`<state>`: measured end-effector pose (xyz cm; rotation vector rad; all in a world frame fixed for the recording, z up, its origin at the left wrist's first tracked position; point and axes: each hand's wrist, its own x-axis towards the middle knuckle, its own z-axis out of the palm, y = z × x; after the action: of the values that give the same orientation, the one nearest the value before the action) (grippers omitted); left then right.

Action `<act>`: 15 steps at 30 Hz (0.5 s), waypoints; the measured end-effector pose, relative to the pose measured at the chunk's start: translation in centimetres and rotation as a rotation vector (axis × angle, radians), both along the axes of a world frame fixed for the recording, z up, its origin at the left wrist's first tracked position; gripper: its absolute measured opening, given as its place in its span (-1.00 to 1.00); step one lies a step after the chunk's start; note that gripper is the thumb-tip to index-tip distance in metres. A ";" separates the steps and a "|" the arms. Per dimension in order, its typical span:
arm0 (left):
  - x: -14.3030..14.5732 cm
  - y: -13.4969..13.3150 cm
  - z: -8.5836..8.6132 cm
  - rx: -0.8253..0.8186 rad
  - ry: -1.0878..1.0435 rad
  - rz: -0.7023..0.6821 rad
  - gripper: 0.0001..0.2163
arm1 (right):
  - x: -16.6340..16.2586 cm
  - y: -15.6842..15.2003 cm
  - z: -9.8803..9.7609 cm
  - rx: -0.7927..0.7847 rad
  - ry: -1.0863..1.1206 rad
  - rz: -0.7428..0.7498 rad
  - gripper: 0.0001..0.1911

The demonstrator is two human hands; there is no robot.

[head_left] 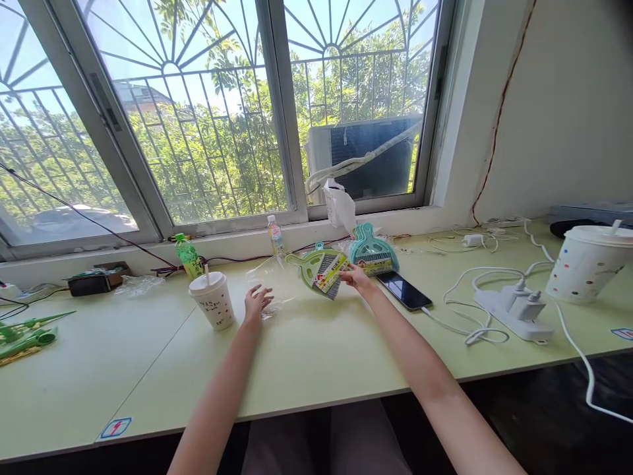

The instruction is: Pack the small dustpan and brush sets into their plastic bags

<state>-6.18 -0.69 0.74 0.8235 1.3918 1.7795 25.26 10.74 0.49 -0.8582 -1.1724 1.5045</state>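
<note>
two hands above table point(306, 369). right hand point(357, 277): fingers pinched on edge of one green dustpan-and-brush set point(324, 272), mid-table, just left of teal dustpans point(372, 247), number unclear. left hand point(256, 305): fingers loosely spread, holding nothing, near clear wrapper point(268, 313). two white cups point(212, 303), two bottles point(189, 260), one phone point(404, 290), one power strip point(514, 315).

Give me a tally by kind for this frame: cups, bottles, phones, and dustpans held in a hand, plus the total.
Cups: 2 (left cup, right cup)
Bottles: 2 (green bottle, clear bottle)
Phones: 1 (black phone)
Dustpans held: 1 (green dustpan, in the right hand)
Total: 6
</note>
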 end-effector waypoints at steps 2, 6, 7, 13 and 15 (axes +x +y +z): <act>-0.1 0.3 -0.1 -0.035 -0.014 0.041 -0.74 | 0.0 0.1 0.0 -0.016 0.032 -0.037 -0.38; -0.3 0.6 -0.1 -0.095 -0.011 0.098 -0.86 | 0.2 0.5 -0.2 -0.047 0.067 -0.106 -0.52; -0.4 0.6 -0.1 -0.093 -0.013 0.099 -0.89 | 0.2 0.6 -0.3 -0.054 0.075 -0.120 -0.54; -0.6 0.7 -0.2 -0.095 -0.037 0.065 -0.88 | 0.2 0.6 -0.4 -0.090 0.108 -0.188 -0.62; -0.6 0.9 -0.3 -0.097 -0.054 0.034 -0.86 | 0.3 0.6 -0.4 -0.096 0.112 -0.196 -0.63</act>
<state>-6.74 0.23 0.43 0.6995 1.4524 1.7328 25.53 11.34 0.13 -0.9132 -0.9138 1.4373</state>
